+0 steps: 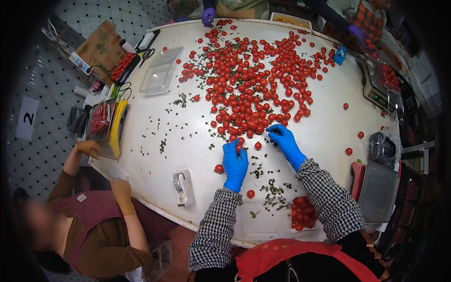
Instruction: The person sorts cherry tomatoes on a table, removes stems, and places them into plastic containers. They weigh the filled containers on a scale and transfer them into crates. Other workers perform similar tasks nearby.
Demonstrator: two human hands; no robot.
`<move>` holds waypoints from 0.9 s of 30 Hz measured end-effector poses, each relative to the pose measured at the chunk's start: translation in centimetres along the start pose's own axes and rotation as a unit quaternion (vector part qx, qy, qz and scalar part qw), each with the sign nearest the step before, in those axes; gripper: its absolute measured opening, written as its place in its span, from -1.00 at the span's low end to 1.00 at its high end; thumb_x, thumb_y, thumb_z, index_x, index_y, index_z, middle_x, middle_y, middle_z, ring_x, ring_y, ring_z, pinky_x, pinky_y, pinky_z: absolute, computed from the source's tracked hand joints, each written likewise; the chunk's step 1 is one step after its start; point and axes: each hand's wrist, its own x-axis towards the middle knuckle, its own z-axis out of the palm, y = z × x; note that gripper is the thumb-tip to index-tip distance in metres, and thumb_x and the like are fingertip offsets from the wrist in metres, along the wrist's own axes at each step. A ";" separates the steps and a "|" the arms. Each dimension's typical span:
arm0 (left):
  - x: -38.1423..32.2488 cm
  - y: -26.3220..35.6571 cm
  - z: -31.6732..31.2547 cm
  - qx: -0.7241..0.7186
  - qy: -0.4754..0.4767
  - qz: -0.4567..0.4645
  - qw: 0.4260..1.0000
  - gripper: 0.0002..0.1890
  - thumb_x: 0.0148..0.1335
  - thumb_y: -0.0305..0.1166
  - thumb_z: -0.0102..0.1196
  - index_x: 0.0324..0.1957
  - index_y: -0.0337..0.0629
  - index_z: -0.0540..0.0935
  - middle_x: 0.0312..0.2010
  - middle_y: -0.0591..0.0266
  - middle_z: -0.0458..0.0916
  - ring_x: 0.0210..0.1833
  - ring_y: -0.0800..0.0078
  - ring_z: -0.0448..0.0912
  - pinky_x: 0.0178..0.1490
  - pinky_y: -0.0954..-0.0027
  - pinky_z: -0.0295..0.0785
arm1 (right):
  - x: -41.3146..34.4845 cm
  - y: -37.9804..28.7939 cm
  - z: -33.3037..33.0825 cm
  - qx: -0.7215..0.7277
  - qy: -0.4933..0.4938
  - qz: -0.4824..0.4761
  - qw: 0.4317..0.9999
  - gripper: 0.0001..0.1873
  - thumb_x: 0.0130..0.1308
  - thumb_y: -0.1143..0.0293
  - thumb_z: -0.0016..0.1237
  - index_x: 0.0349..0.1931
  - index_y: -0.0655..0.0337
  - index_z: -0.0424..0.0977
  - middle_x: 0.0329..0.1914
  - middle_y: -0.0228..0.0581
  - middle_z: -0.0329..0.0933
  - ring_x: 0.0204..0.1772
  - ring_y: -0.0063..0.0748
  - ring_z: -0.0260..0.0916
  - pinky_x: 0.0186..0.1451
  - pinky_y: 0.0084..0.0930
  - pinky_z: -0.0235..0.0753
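My left hand (235,164), in a blue glove, has its fingertips around a cherry tomato (239,147) at the near edge of a large heap of cherry tomatoes (246,88). To its right, my right hand (283,142), gloved in blue too, hovers by the heap with fingers curled; whether it holds a small stem is unclear. A single tomato (258,145) lies between the hands. Green stem caps (273,190) are scattered below them. Close to my body, a clear plastic tray (259,231) lies beside a container filled with tomatoes (303,215), partly under my right sleeve.
A tape dispenser (183,188) lies left of my arm. Clear trays (160,74) and scissors (147,55) are at the far left. A weighing scale (380,84) and grey tray (378,192) stand right. Co-workers with gloved hands are at the left and far edges.
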 end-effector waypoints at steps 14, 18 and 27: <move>4.6 -0.3 0.8 -0.060 -0.116 -0.086 0.988 -0.24 0.17 -0.55 0.14 0.45 -0.03 0.25 0.24 0.01 0.39 0.25 0.17 0.45 0.27 0.30 0.40 | 3.5 -0.2 4.7 -0.331 -0.060 -0.142 0.931 -0.17 0.08 0.60 0.18 0.41 -0.05 0.23 0.29 -0.07 0.23 0.23 -0.01 0.43 0.17 -0.25 0.57; 4.9 0.2 0.8 -0.303 -0.147 -0.210 0.918 -0.20 0.13 -0.64 0.03 0.47 0.04 0.24 0.29 0.06 0.38 0.17 0.31 0.53 0.08 0.41 0.53 | 2.8 -0.6 4.2 -0.195 -0.110 -0.084 0.971 -0.16 0.14 0.56 0.17 0.45 -0.08 0.18 0.37 -0.09 0.24 0.30 -0.13 0.40 0.28 -0.29 0.53; 4.6 1.5 -2.1 -0.511 -0.196 -0.263 0.794 -0.39 0.34 -0.35 -0.03 0.44 0.05 0.23 0.23 0.14 0.39 0.09 0.34 0.58 0.03 0.30 0.61 | -0.7 -2.9 3.1 0.112 -0.219 0.044 0.968 -0.08 0.13 0.58 0.13 0.51 -0.12 0.06 0.45 -0.14 0.26 0.45 -0.21 0.27 0.44 -0.25 0.37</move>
